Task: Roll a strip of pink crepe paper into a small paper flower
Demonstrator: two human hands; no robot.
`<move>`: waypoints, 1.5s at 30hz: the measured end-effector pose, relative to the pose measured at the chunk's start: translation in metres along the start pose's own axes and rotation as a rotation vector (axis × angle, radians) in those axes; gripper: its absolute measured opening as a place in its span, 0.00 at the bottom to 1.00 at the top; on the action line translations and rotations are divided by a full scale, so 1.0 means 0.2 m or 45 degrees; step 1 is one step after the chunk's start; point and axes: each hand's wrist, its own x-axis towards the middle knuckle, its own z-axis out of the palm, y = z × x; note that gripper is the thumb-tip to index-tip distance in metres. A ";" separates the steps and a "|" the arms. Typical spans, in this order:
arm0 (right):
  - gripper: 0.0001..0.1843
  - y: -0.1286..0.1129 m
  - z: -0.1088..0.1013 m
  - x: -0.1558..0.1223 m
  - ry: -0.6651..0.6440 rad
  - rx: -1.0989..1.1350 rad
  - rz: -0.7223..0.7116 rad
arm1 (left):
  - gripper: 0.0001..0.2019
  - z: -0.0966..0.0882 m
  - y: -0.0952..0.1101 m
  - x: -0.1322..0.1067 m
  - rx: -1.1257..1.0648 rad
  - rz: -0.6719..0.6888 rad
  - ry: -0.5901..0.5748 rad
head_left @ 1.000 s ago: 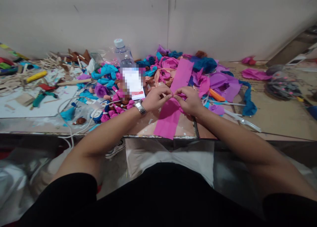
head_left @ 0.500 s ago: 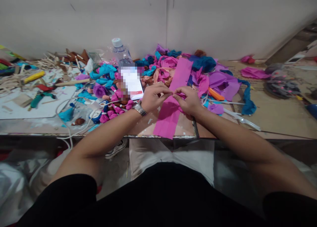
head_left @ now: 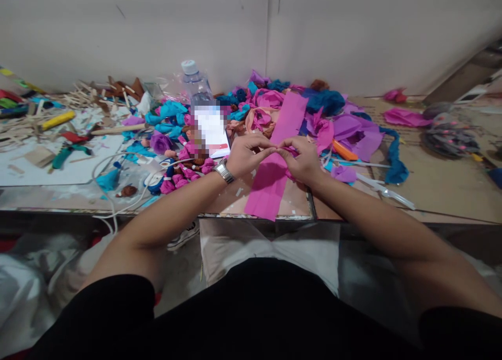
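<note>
A small folded piece of pink crepe paper [head_left: 289, 151] is pinched between my two hands, mostly hidden by the fingers. My left hand [head_left: 251, 155] comes in from the left, with thumb and forefinger tips closed at the piece's edge. Around the piece's other side, the fingers of my right hand [head_left: 301, 158] are closed. Beneath both hands a long pink crepe paper strip [head_left: 267, 192] lies slantwise, its near end reaching the table's front edge. A phone [head_left: 214, 132] with a lit screen leans just beyond my left hand.
Behind stands a clear bottle [head_left: 196, 85]. Crumpled purple paper [head_left: 356, 135], an orange-handled tool [head_left: 344, 149] and a white-handled tool [head_left: 392, 193] lie to the right. On the left are a white cable [head_left: 96, 166], green-handled pliers [head_left: 65, 153] and wooden sticks [head_left: 92, 94].
The whole view has shifted slightly, so things sit a little further right. My fingertips have moved a little at the pink piece, and both hands stay closed on it.
</note>
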 end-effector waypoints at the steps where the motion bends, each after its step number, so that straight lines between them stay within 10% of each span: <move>1: 0.16 0.00 0.00 0.00 0.013 0.006 -0.007 | 0.21 0.00 0.00 0.00 0.005 0.013 0.010; 29: 0.22 0.05 0.02 0.01 0.113 -0.019 0.030 | 0.12 0.02 -0.06 -0.01 0.118 0.249 -0.010; 45: 0.16 0.03 0.02 0.01 0.065 0.038 -0.007 | 0.25 0.03 -0.04 -0.01 -0.184 -0.182 -0.088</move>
